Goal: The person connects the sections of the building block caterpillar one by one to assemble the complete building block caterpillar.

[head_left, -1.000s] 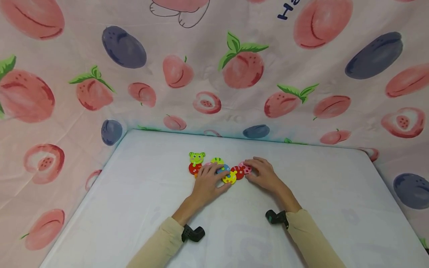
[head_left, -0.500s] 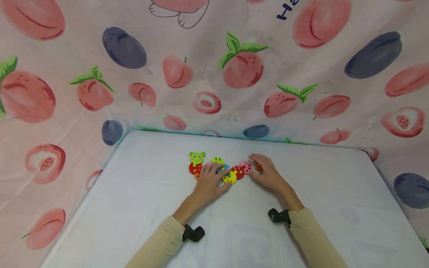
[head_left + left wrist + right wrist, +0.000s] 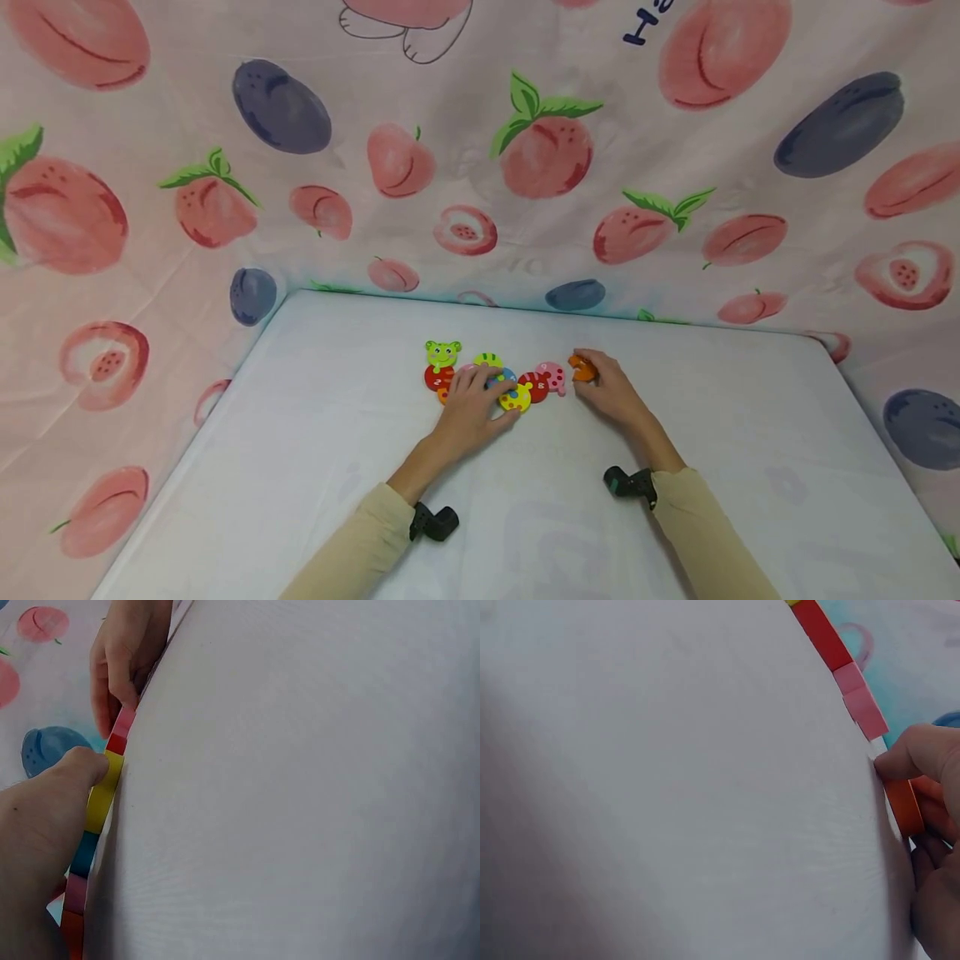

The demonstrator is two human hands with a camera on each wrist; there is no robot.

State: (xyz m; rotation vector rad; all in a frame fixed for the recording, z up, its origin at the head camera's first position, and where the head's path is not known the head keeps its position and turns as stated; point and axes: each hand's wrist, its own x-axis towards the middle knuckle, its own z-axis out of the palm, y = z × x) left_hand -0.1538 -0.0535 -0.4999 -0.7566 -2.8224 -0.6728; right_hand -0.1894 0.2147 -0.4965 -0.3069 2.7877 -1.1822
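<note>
A row of colourful caterpillar puzzle pieces lies on the white table. At its left end is the green smiling head (image 3: 442, 353), above a red piece (image 3: 438, 379) numbered 2. My left hand (image 3: 467, 410) rests over the middle pieces with fingers spread, partly hiding them. Its thumb is beside the yellow piece (image 3: 515, 399); in the left wrist view the thumb reaches the yellow edge (image 3: 103, 796). Another red piece (image 3: 535, 387) and a pink dotted piece (image 3: 553, 377) form the row's right end. My right hand (image 3: 613, 392) holds an orange piece (image 3: 582, 369) between thumb and fingers, a small gap from the pink one.
The white tabletop (image 3: 517, 517) stretches around the row on all sides. Behind it hangs a fruit-printed curtain (image 3: 450, 100), which also covers the left side. A dark camera mount sits on each wrist, the left mount (image 3: 435, 523) close over the table.
My right hand has moved right, away from the pink piece, and the orange piece has come into view in its fingers. My left hand has stayed in place on the row.
</note>
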